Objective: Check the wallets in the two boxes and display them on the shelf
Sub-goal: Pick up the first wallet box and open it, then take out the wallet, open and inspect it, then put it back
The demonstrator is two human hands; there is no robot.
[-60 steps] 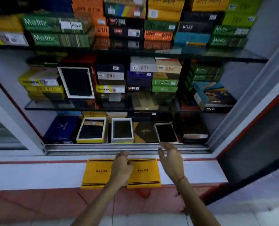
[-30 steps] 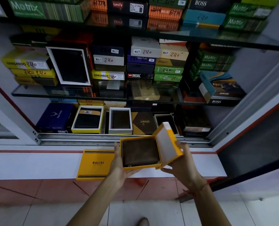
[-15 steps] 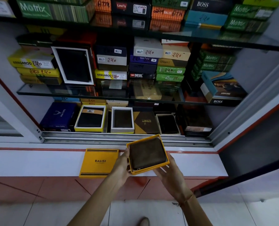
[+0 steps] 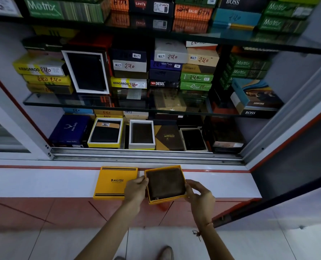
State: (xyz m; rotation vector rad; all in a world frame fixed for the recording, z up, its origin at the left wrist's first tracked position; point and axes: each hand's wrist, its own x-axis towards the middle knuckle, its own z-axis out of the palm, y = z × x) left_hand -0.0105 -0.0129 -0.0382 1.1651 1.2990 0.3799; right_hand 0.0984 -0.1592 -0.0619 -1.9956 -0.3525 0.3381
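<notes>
Left hand (image 4: 136, 189) gripping the left edge of an open yellow box (image 4: 182, 176), right hand (image 4: 200, 192) clasping its right edge. Brown wallet (image 4: 165, 183) lying flat inside, between both hands. Held low over a white ledge (image 4: 43, 182). Just left of the left hand, touching it: closed yellow box (image 4: 113, 182) marked BALISI, flat on the ledge. Beyond the hands, past a metal track (image 4: 146, 155), bottom shelf with open boxed wallets; above, glass shelf (image 4: 43, 103) stacked with boxes.
</notes>
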